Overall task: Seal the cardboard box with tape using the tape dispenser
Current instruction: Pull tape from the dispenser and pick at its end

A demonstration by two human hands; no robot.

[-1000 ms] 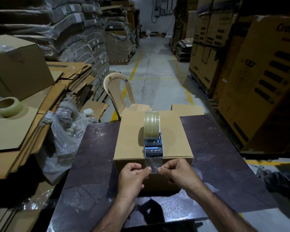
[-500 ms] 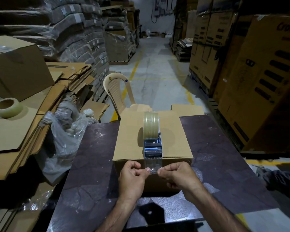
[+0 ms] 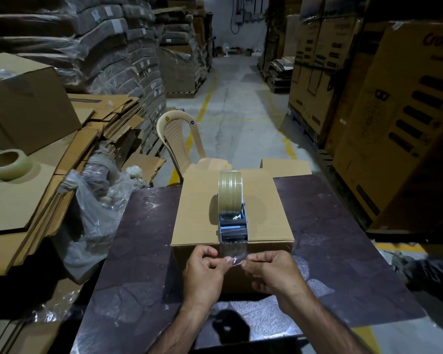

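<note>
I'm watching my left hand [image 3: 207, 272] and right hand [image 3: 271, 270] pinching glossy clear tape [image 3: 234, 252], dispenser [image 3: 232, 221] sitting beyond them on the matte cardboard box [image 3: 197, 213]

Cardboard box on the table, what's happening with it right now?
A person is starting to tape it shut. The tape dispenser sits on top of the closed cardboard box, near its front edge. The left hand and right hand each pinch a side of the clear tape end, drawn down over that edge.

Both forearms reach forward; left hand [image 3: 204, 272] and right hand [image 3: 271, 270] each pinch with curled fingers, knuckles up.
</note>
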